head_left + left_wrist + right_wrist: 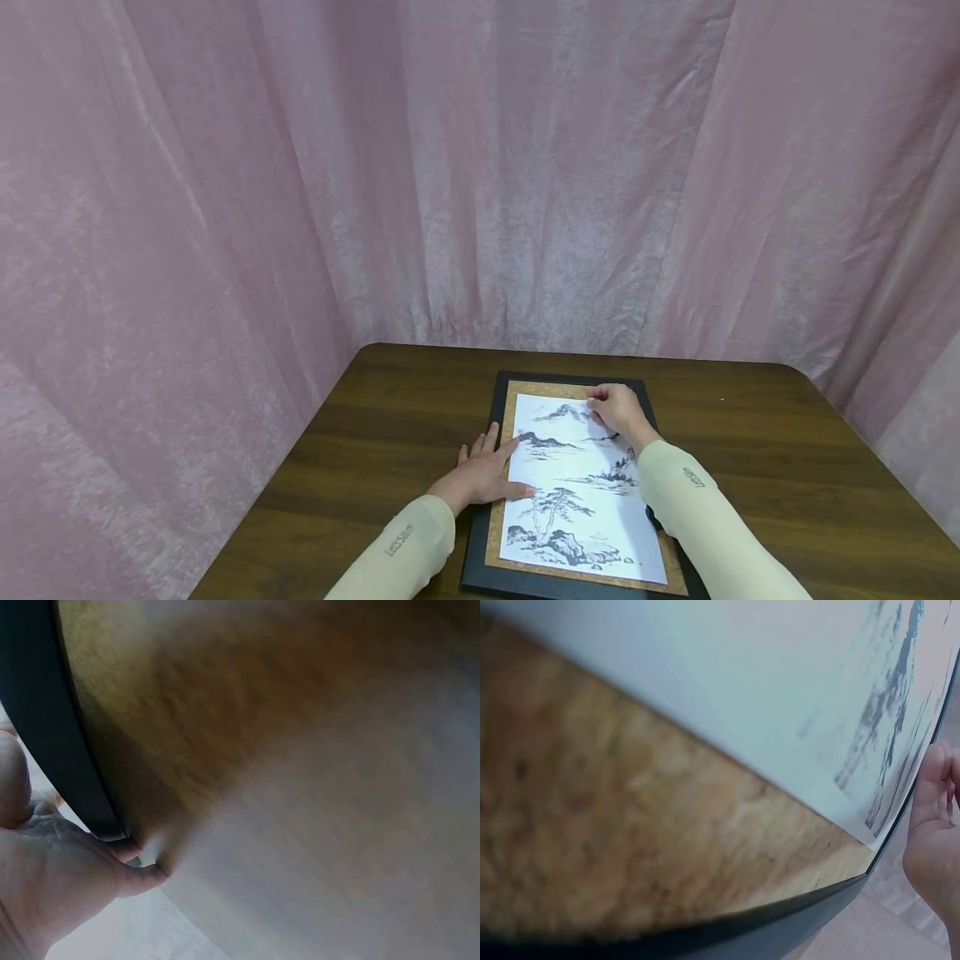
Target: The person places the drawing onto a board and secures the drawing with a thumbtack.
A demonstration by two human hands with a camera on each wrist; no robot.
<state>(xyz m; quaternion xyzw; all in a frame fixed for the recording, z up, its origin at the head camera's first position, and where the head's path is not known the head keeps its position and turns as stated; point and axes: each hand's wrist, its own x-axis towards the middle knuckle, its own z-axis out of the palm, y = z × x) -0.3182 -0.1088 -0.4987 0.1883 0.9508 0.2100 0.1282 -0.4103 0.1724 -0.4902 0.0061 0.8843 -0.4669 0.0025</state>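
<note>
A white sheet of paper (611,521) printed with an ink landscape lies on a cork board (551,388), which sits on a larger black board (480,533). My left hand (480,475) rests on the sheet's left side, fingers spread, thumb lying over the picture. At the sheet's upper right corner, my right hand (621,412) has its thumb and fingers bent together and pinches the paper; the corner itself is hidden beneath them. In the right wrist view the cork (630,810) shows beside the sheet's straight edge. The left wrist view is mostly blurred.
The boards lie on a dark brown wooden table (390,408) with rounded back corners. Pink curtains (525,183) hang behind it and along the sides. Wood surface extends left and right of the boards. A tiny white speck (722,399) shows at the back right.
</note>
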